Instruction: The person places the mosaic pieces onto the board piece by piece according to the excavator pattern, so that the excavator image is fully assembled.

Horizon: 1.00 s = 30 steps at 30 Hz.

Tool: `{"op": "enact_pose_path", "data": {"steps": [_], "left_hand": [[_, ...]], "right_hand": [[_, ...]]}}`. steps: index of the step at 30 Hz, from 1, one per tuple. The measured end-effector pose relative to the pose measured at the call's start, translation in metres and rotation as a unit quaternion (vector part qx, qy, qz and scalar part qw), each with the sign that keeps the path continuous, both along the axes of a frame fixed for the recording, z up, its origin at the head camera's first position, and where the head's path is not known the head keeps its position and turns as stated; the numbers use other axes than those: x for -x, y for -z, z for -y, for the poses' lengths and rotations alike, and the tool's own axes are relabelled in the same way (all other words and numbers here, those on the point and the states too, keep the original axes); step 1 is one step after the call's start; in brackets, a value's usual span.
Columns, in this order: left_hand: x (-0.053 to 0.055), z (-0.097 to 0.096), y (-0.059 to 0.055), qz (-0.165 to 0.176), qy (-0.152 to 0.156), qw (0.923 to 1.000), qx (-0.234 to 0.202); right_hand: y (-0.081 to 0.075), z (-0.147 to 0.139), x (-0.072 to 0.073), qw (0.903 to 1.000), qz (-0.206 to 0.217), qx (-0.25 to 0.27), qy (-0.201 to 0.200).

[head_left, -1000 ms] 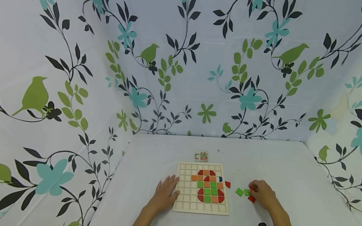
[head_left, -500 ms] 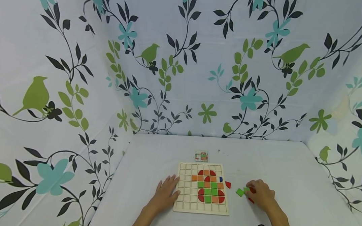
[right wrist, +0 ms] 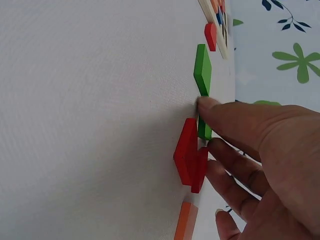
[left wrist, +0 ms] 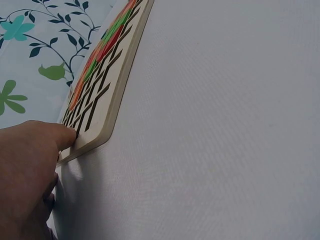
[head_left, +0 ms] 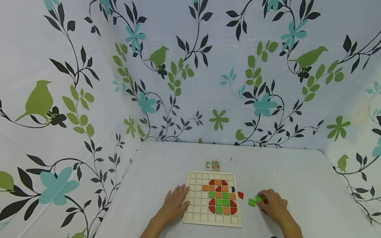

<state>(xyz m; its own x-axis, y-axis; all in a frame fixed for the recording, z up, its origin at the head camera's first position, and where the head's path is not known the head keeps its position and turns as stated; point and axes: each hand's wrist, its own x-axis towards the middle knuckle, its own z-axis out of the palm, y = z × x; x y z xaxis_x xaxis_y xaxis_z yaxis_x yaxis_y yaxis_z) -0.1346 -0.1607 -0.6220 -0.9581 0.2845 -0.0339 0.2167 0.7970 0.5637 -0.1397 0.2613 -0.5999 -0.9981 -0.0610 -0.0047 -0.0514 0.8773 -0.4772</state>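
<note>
A wooden grid board [head_left: 195, 213] holds red, orange, green and blue tiles set in its right part. My left hand [head_left: 175, 203] rests at the board's left edge, fingers stretched out; in the left wrist view its thumb [left wrist: 62, 136] lies over the near corner. Right of the board, my right hand [head_left: 273, 205] pinches a green tile [right wrist: 204, 131] between thumb and fingers, low over the table. Another green tile [head_left: 252, 202] lies just left of those fingertips. Two red tiles [right wrist: 186, 152] lie under the right hand, largely hidden in the head view.
A small pattern card [head_left: 212, 165] lies behind the board. One red tile [head_left: 240, 195] sits close by the board's right edge. An orange tile [right wrist: 185, 222] lies beside the red pair. Patterned cloth [head_left: 192, 80] hangs behind the white table [head_left: 163, 157].
My right hand has moved slightly left, dragging the green tile against the other green one, which has turned a little. The left hand and the board stay in place.
</note>
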Motion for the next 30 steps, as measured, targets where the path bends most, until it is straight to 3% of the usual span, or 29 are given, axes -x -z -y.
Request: {"op": "enact_pose_path", "data": {"steps": [7,19,30], "left_hand": [[-0.002,0.0,-0.005,-0.005,0.002,1.0,-0.003],[-0.002,0.0,-0.006,-0.002,0.008,1.0,-0.003],[-0.004,0.001,-0.007,-0.005,0.01,0.9999,-0.005]], "right_hand": [[0.004,0.002,0.008,0.9999,-0.011,0.011,0.006],[-0.002,0.049,0.05,0.9977,0.002,0.066,0.015],[-0.01,0.132,0.069,0.9946,-0.032,0.072,-0.067]]}}
